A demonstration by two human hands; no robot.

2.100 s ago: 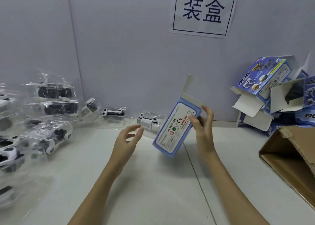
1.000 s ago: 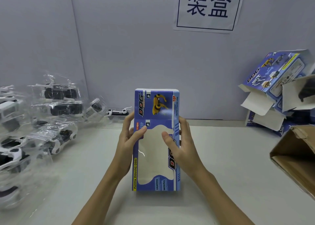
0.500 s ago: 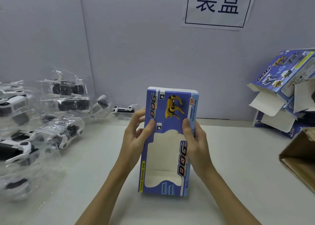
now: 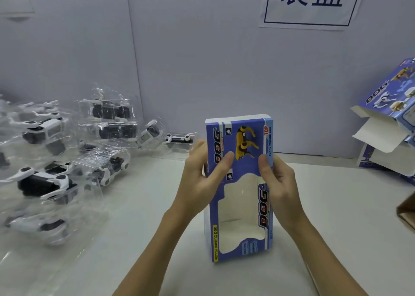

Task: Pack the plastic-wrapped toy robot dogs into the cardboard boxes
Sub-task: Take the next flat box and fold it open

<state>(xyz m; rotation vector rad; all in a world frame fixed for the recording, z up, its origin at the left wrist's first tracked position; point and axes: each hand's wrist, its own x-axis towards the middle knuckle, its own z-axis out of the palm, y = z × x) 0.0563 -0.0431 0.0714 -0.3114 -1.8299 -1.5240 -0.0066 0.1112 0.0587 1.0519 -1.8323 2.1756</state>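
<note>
A blue cardboard toy box with a clear window and a yellow dog picture stands upright on the white table, its window showing an empty white inside. My left hand grips its upper left side, thumb on the front. On the upper right side my right hand holds it the same way. Several plastic-wrapped black-and-white toy robot dogs lie piled at the left, apart from both hands.
More blue boxes with open white flaps are stacked at the right against the grey wall. A brown carton's corner pokes in at the right edge. A paper sign hangs on the wall above.
The box went from tilted in my right hand alone to upright on the table, window facing me, held by both hands. My view has moved closer and to the left.
</note>
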